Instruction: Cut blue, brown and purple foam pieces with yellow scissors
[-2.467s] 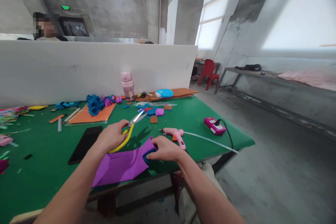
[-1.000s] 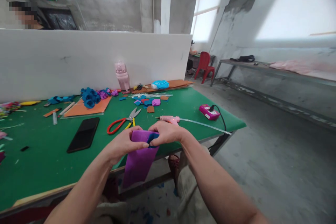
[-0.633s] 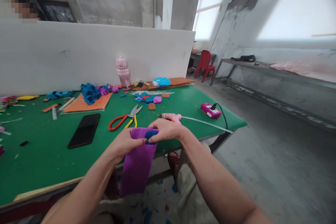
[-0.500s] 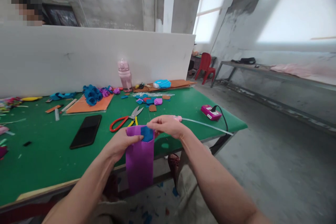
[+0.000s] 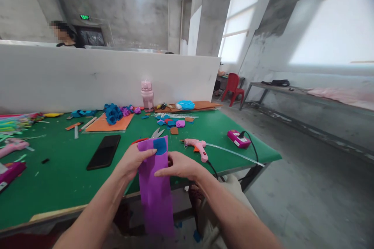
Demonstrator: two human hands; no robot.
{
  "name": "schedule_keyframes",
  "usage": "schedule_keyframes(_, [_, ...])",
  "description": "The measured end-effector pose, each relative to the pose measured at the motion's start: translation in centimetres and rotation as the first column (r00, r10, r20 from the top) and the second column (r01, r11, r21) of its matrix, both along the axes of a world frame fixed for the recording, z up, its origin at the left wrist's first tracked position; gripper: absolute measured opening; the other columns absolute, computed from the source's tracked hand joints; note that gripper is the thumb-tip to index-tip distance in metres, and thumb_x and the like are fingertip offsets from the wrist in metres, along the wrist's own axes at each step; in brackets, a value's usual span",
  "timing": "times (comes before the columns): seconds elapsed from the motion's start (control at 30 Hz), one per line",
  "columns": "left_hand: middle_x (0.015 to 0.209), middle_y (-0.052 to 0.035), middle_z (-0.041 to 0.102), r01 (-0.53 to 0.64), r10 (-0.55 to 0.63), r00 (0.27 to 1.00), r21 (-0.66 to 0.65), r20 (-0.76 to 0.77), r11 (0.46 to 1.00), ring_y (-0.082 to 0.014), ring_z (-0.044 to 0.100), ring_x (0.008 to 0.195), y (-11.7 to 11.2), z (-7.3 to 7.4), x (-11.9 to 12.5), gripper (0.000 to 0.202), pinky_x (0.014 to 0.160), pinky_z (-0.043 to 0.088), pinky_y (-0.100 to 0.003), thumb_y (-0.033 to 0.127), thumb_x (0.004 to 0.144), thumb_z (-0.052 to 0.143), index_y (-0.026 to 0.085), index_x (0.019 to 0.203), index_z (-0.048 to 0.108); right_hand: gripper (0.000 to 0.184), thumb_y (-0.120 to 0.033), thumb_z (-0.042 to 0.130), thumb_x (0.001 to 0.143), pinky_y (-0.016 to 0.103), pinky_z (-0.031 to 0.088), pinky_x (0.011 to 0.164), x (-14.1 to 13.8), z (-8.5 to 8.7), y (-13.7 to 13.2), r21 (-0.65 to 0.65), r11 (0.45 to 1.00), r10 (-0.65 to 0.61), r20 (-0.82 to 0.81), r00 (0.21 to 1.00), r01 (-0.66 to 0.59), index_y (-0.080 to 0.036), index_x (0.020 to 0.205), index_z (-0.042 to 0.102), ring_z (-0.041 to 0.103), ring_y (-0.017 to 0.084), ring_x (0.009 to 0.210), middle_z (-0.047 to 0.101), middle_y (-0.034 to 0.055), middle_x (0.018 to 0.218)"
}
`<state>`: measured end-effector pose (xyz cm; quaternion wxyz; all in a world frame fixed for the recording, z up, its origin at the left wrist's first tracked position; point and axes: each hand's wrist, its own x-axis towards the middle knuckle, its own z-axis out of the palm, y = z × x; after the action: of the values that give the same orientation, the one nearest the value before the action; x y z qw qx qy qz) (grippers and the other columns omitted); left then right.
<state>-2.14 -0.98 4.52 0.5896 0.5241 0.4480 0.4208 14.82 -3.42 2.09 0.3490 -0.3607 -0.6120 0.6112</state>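
Observation:
A long purple felt strip [image 5: 154, 190] hangs upright in front of me, over the near edge of the green table [image 5: 58, 179]. A small blue felt piece [image 5: 160, 146] lies against its top right corner. My left hand [image 5: 133, 160] pinches the strip's upper left edge, thumb in front. My right hand [image 5: 178, 166] grips its right edge a little lower, fingers closed on the felt. Red and yellow scissors [image 5: 152, 136] lie on the table just behind the strip, partly hidden by it.
A pink glue gun [image 5: 197, 147] with cord lies right of my hands, a pink power block [image 5: 239, 139] beyond it. A black phone [image 5: 104, 151] lies to the left. Felt scraps, blue rolled flowers [image 5: 112, 113], an orange sheet and a pink bottle [image 5: 147, 94] sit further back. A person stands behind the white partition.
My left hand put the scissors down on the table and joined the right on the purple felt. Both hands lifted the strip off the table; it now hangs upright, raised higher.

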Motion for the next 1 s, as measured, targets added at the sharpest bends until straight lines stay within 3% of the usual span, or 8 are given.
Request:
schedule_keyframes(0.13, [0.08, -0.0033, 0.074, 0.052, -0.051, 0.998, 0.025, -0.038, 0.998, -0.0178, 0.065, 0.069, 0.1, 0.3, -0.5, 0.036, 0.066, 0.048, -0.026, 0.03, 0.057, 0.078, 0.015, 0.089, 0.069, 0.043, -0.057, 0.061, 0.071, 0.026, 0.048, 0.06, 0.8, 0.8, 0.7, -0.065, 0.988, -0.145, -0.081, 0.986, 0.14, -0.016, 0.082, 0.067, 0.059, 0.012, 0.059, 0.067, 0.0015, 0.069])
schedule_keyframes(0.5, [0.07, 0.0006, 0.064, 0.092, 0.005, 0.932, 0.25, -0.363, 0.964, -0.0151, 0.058, 0.06, 0.1, 0.5, 0.0, 0.028, 0.055, 0.045, -0.025, 0.034, 0.065, 0.066, 0.016, 0.086, 0.062, 0.035, -0.043, 0.073, 0.061, 0.029, 0.047, 0.062, -1.2, -1.3, 1.7, 0.023, 0.917, -0.386, -0.191, 0.903, 0.397, -0.016, 0.083, 0.071, 0.059, 0.014, 0.059, 0.068, 0.0002, 0.067])
schedule_keyframes(0.57, [0.085, -0.0021, 0.064, 0.026, 0.17, 0.907, 0.456, -0.384, 0.889, -0.0181, 0.061, 0.073, 0.1, 0.6, -0.1, 0.031, 0.063, 0.049, -0.029, 0.032, 0.067, 0.064, 0.018, 0.093, 0.057, 0.036, -0.044, 0.074, 0.059, 0.029, 0.048, 0.062, -1.0, -1.3, 1.8, -0.02, 0.912, -0.406, -0.2, 0.892, 0.41, -0.016, 0.081, 0.071, 0.059, 0.015, 0.058, 0.068, 0.0002, 0.065])
schedule_keyframes(0.63, [0.106, -0.0066, 0.059, -0.006, 0.368, 0.847, 0.687, -0.383, 0.727, -0.0218, 0.058, 0.096, -0.1, 0.8, -0.1, 0.023, 0.082, 0.048, -0.036, 0.029, 0.069, 0.061, 0.019, 0.089, 0.056, 0.037, -0.044, 0.075, 0.057, 0.029, 0.049, 0.062, -0.9, -0.9, 1.6, -0.085, 0.907, -0.421, -0.223, 0.88, 0.412, -0.016, 0.08, 0.071, 0.06, 0.014, 0.057, 0.068, 0.0004, 0.063])
schedule_keyframes(0.7, [0.118, -0.0081, 0.054, 0.052, 0.486, 0.775, 0.807, -0.404, 0.589, -0.0243, 0.05, 0.112, -0.2, 0.8, 0.0, 0.009, 0.097, 0.039, -0.042, 0.026, 0.072, 0.058, 0.02, 0.079, 0.059, 0.037, -0.044, 0.076, 0.055, 0.028, 0.048, 0.061, -0.8, -0.5, 1.4, -0.133, 0.901, -0.434, -0.24, 0.868, 0.414, -0.016, 0.079, 0.071, 0.06, 0.013, 0.057, 0.068, 0.0006, 0.064])
schedule_keyframes(0.73, [0.119, -0.0078, 0.054, 0.097, 0.506, 0.744, 0.819, -0.437, 0.565, -0.0251, 0.047, 0.115, -0.3, 0.7, 0.0, 0.006, 0.1, 0.035, -0.045, 0.025, 0.074, 0.056, 0.02, 0.075, 0.06, 0.037, -0.044, 0.076, 0.055, 0.027, 0.048, 0.06, -0.8, -0.3, 1.2, -0.146, 0.898, -0.439, -0.242, 0.865, 0.415, -0.016, 0.079, 0.071, 0.059, 0.013, 0.056, 0.069, 0.0007, 0.065])
schedule_keyframes(0.83, [0.12, -0.0069, 0.056, 0.179, 0.484, 0.693, 0.778, -0.534, 0.602, -0.0273, 0.045, 0.116, -0.3, 0.3, 0.4, 0.007, 0.1, 0.033, -0.05, 0.026, 0.074, 0.056, 0.021, 0.075, 0.062, 0.037, -0.043, 0.077, 0.055, 0.024, 0.046, 0.057, -0.6, 0.1, 1.0, -0.15, 0.901, -0.432, -0.233, 0.871, 0.406, -0.015, 0.079, 0.071, 0.056, 0.01, 0.052, 0.068, 0.0, 0.065])
schedule_keyframes(1.0, [0.121, -0.0075, 0.057, 0.221, 0.373, 0.732, 0.717, -0.57, 0.662, -0.0284, 0.042, 0.118, 0.0, -0.3, 0.7, 0.007, 0.101, 0.033, -0.047, 0.028, 0.072, 0.059, 0.021, 0.073, 0.061, 0.039, -0.044, 0.076, 0.056, 0.024, 0.044, 0.055, -0.6, -0.3, 1.1, -0.129, 0.916, -0.398, -0.196, 0.896, 0.379, -0.015, 0.082, 0.071, 0.054, 0.01, 0.051, 0.065, -0.0016, 0.06])
